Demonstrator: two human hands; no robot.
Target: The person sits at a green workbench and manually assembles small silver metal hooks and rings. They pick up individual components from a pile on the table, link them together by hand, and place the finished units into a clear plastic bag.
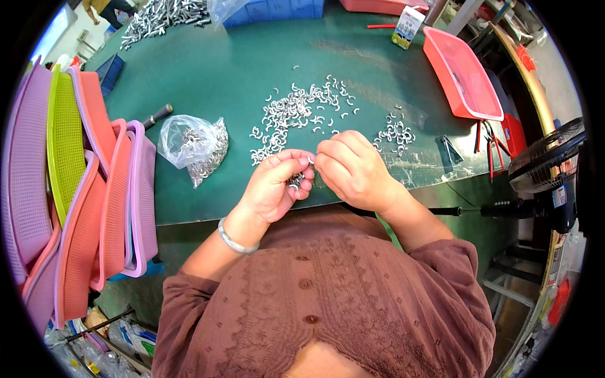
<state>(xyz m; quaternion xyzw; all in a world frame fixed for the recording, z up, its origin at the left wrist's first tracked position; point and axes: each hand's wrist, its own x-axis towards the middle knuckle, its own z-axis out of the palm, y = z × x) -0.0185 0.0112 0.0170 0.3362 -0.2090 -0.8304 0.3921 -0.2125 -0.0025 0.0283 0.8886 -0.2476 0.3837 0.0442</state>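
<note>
Head view: left hand cups small metal clips loosely; right hand pinches one; clips could spill off the near table edge.

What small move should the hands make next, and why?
Probably the right hand should push its small metal piece onto the bunch in the left hand: fingertips already meet there, and loose clips wait on the table.

Bench was dark green; clips silver; right tray coral red; left baskets pink, lime, lilac, mesh-patterned.
</note>
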